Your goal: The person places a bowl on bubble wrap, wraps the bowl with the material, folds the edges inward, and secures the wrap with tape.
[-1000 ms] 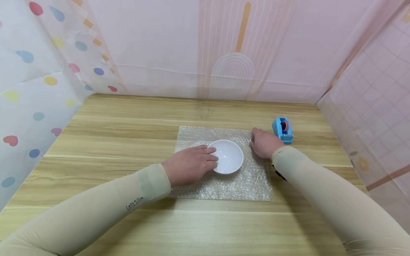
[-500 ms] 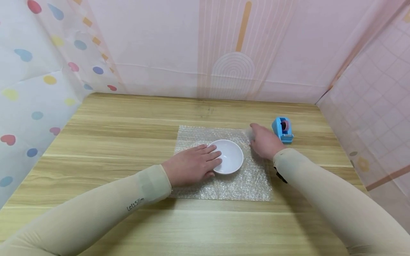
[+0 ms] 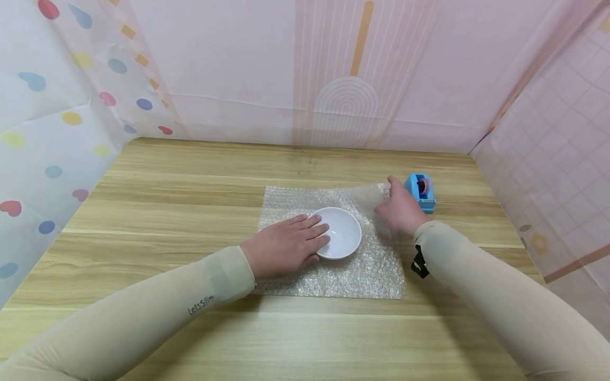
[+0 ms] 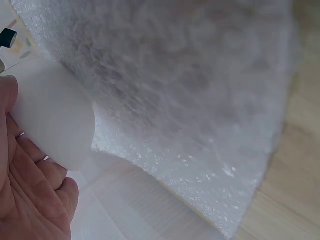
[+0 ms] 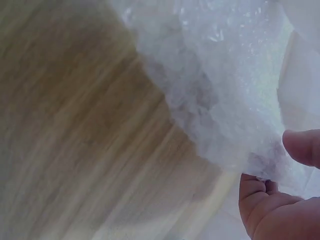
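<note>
A white bowl [image 3: 340,233] sits on a sheet of bubble wrap [image 3: 329,280] near the middle of the wooden table. Across the bowl's left rim rests my left hand [image 3: 283,246], its fingers spread and fairly straight, their tips inside the bowl. My right hand [image 3: 402,209] holds the sheet's far right corner between thumb and fingers. In the right wrist view the thumb [image 5: 302,146] and curled fingers stand on either side of the raised wrap [image 5: 235,115]. The left wrist view shows the bowl's outer side [image 4: 60,117] beside my palm.
Just beyond my right hand stands a blue tape dispenser [image 3: 420,193] with a pink roll. Printed cloth walls [image 3: 229,69] border the wooden table [image 3: 190,174] at the back and both sides. A black strap [image 3: 419,264] hangs at my right wrist.
My right hand has shifted slightly right and away from me, drawing up and straightening the wrap's far right corner. The left hand's fingers have spread flatter over the bowl, which stays in place.
</note>
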A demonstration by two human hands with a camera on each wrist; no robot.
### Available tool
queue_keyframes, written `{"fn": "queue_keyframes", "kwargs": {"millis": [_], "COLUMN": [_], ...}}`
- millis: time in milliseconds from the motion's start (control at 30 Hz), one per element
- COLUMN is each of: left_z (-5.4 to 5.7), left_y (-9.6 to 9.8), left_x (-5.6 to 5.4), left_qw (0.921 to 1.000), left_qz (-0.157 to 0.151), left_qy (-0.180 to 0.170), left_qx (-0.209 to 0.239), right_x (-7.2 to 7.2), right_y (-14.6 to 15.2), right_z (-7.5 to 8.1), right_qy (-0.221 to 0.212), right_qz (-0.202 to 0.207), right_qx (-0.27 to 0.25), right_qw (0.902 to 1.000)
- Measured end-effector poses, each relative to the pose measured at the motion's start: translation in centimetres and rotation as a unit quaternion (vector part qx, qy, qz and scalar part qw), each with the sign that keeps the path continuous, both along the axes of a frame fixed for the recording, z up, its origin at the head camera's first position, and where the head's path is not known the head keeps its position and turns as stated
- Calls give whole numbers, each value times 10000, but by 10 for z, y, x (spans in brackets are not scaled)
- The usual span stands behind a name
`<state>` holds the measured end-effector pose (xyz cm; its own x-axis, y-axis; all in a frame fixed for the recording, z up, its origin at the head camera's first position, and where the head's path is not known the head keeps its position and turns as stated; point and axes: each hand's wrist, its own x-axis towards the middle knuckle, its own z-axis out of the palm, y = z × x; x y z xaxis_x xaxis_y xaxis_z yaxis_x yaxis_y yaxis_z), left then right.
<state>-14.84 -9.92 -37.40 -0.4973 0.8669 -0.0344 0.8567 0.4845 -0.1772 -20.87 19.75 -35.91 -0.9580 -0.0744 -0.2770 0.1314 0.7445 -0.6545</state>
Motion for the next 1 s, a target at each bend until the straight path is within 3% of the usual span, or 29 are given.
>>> {"fn": "queue_keyframes", "kwargs": {"millis": [167, 600, 800, 1000], "left_z": [0, 1, 1, 0], "left_y": [1, 2, 1, 1], "left_x": [1, 2, 2, 2], "left_qw": [10000, 10000, 9999, 9998], "left_qz": [27, 46, 79, 203], "left_qy": [-19, 54, 54, -16], "left_qx": [28, -5, 92, 87], "right_x": [3, 26, 38, 49], "right_y": [0, -10, -21, -29], "right_z": [1, 1, 1, 1], "right_qy": [291, 997, 1556, 1777], "right_qz": [345, 745, 1057, 1429], "right_qx": [235, -187, 31, 202], "right_qw": [9987, 9920, 9821, 9734]}}
